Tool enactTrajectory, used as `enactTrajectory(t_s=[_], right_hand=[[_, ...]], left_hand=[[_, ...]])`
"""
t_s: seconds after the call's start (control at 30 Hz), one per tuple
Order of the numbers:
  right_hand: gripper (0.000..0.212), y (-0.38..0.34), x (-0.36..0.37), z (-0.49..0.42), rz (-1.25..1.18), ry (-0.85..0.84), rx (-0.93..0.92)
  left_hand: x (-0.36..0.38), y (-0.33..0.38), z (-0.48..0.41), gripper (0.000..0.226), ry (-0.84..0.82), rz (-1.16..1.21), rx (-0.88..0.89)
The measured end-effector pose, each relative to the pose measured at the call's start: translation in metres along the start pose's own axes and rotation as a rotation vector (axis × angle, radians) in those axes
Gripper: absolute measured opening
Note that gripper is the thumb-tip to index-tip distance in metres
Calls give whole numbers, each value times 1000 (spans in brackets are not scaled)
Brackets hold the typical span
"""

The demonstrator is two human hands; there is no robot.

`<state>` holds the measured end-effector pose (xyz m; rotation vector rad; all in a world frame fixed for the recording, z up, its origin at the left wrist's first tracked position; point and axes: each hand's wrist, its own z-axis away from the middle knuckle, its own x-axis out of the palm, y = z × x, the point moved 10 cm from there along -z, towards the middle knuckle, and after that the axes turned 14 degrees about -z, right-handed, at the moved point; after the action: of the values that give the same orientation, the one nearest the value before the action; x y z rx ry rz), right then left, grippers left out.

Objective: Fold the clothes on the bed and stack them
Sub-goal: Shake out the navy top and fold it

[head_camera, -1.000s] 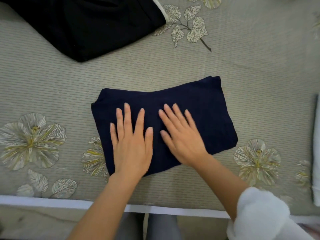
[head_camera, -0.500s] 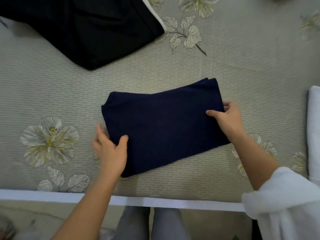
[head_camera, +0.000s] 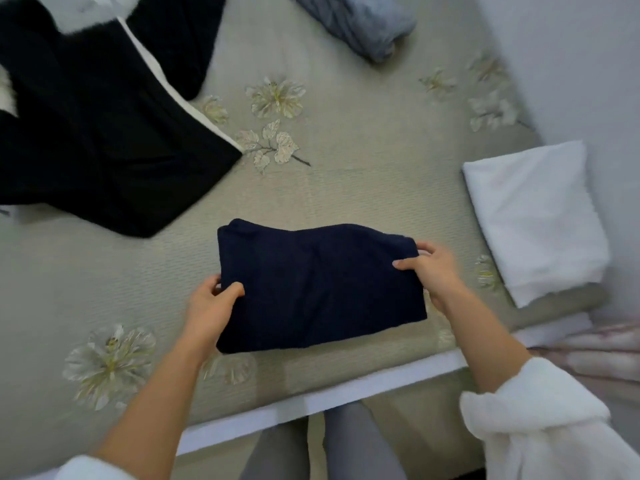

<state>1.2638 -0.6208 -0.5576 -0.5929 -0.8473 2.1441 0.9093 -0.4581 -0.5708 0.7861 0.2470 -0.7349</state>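
Note:
A folded navy garment is held a little above the bed's near edge. My left hand grips its left side, thumb on top and fingers underneath. My right hand grips its right end the same way. A folded white garment lies at the right edge of the bed. An unfolded black garment with a white stripe is spread at the far left. A crumpled grey garment lies at the far end.
The bed has a green cover with pale flower prints and a white front rail. A wall rises at the right. Folded pinkish bedding sits beyond the bed's right corner. My legs stand against the rail.
My hands went from pressing flat on the navy garment to gripping its two ends and lifting it. The view swung right, and the white garment came fully into sight.

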Motion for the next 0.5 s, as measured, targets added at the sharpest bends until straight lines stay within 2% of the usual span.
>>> enactTrajectory(t_s=[0.13, 0.27, 0.5], right_hand=[[40, -8, -89, 22, -152, 133, 0], [39, -15, -173, 39, -312, 289, -29], [29, -23, -301, 30, -537, 556, -85]], left_hand=[[52, 74, 12, 36, -149, -104, 150], [133, 163, 34, 30, -269, -240, 348], [296, 324, 80, 28, -363, -555, 739]])
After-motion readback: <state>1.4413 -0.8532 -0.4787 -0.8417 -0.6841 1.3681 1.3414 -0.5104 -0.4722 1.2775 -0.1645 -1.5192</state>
